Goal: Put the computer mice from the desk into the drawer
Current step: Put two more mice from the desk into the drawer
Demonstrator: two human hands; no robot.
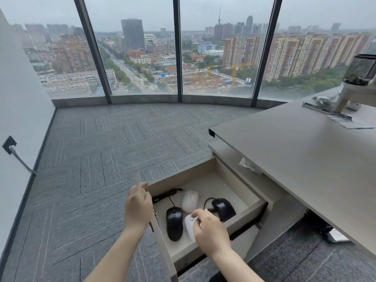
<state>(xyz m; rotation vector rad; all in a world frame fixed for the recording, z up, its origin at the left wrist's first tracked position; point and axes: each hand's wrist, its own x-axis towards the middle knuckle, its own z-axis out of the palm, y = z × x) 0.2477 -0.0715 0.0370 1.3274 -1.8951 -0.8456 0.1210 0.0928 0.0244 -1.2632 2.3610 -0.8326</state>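
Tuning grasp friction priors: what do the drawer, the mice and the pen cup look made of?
Drawer: looks like laminated board, matte beige, flat square edges, no visible grain.
Black mice: likely moulded plastic, smooth with soft highlights.
White mice: plastic too, satin; the nearer one sits partly under the right hand.
Pen cup: black wire mesh, probably metal; the light shows through it.

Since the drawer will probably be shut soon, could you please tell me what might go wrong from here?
1. The black cables coiled by the front wall of the open beige drawer could get pinched when it closes.
2. The left hand rests on that front edge and could be caught.
3. The right hand is over the near white mouse, wedged between two black mice; they may knock together.
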